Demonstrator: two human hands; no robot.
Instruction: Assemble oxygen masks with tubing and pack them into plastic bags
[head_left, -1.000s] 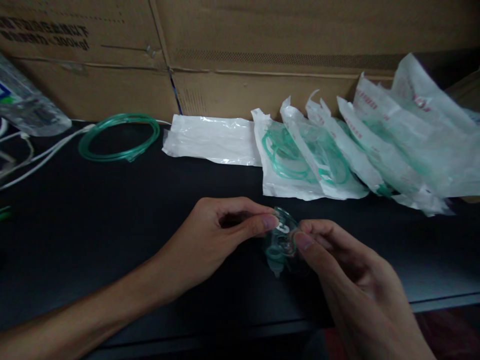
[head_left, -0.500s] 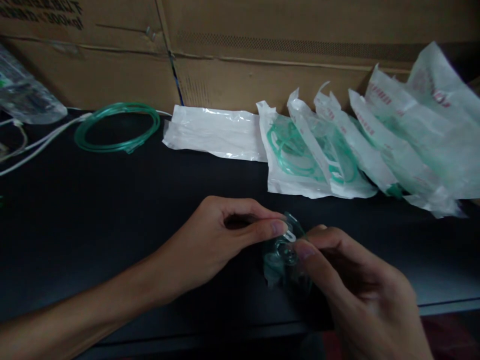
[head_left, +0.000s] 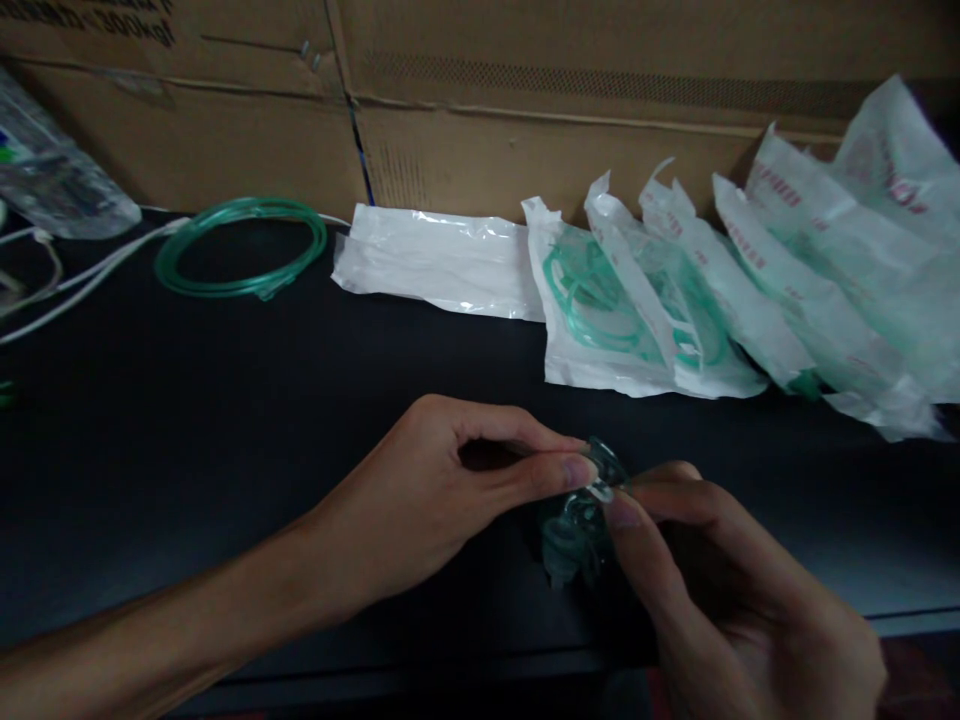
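Between my hands, over the near part of the black table, is a clear green oxygen mask (head_left: 564, 548). A small pale metal strip (head_left: 600, 490), like a nose clip, shows at its upper end. My left hand (head_left: 450, 490) comes in from the left and pinches the mask beside the strip with thumb and forefinger. From the right, my right hand (head_left: 727, 570) is closed with thumb and forefinger on the strip's other end and the mask edge. The fingers hide part of the mask, and its lower part is dark.
Behind lie a coil of green tubing (head_left: 240, 290), a flat white packet (head_left: 442, 262) and several white pouches (head_left: 607, 370) with green contents. White cables (head_left: 97, 270) and a clear plastic bag (head_left: 82, 195) are at left. Cardboard boxes (head_left: 247, 130) line the table's back.
The view has shifted slightly, so most things sit a little further right. My right fingertips have moved in against the metal strip, and the mask has turned a little. Both hands keep hold of it.
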